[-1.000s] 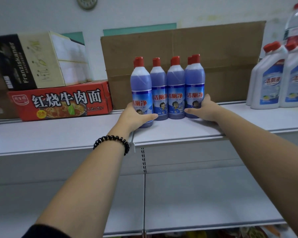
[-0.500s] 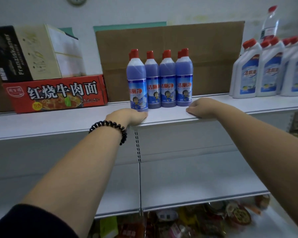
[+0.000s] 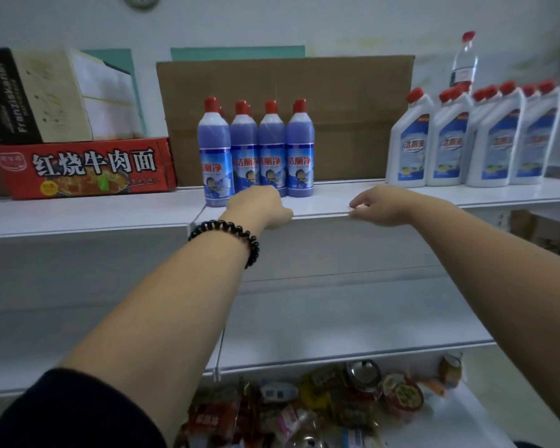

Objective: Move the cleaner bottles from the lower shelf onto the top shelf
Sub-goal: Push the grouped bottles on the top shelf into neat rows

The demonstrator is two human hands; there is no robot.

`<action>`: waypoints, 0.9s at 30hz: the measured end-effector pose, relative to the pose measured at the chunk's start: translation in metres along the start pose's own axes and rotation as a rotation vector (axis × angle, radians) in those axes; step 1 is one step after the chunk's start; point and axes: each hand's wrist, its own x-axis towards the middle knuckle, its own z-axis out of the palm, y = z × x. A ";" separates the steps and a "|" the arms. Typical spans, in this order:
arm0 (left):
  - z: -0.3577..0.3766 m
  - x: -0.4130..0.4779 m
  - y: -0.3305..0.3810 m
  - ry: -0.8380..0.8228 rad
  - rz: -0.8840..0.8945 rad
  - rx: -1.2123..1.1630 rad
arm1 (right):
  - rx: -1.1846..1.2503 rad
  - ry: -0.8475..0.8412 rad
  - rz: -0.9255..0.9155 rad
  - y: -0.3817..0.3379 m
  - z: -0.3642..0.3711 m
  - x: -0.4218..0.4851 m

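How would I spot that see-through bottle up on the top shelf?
Look to the right end of the top shelf, where white cleaner bottles stand in a row. Behind them rises the clear bottle: taller, slimmer and transparent, while they are opaque white.

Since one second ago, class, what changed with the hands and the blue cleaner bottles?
Both hands let go of the red-capped blue plastic cleaner bottles and drew back: left hand and right hand now sit at the front edge of the white top shelf, holding nothing. The bottles stayed upright, grouped before the brown cardboard.
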 end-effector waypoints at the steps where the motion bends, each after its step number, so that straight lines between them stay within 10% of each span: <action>1: 0.001 -0.003 0.015 0.005 0.007 -0.012 | -0.008 -0.006 0.008 0.013 -0.002 -0.008; 27: 0.015 0.137 0.244 -0.086 0.042 -0.575 | -0.061 0.096 0.350 0.305 -0.067 0.012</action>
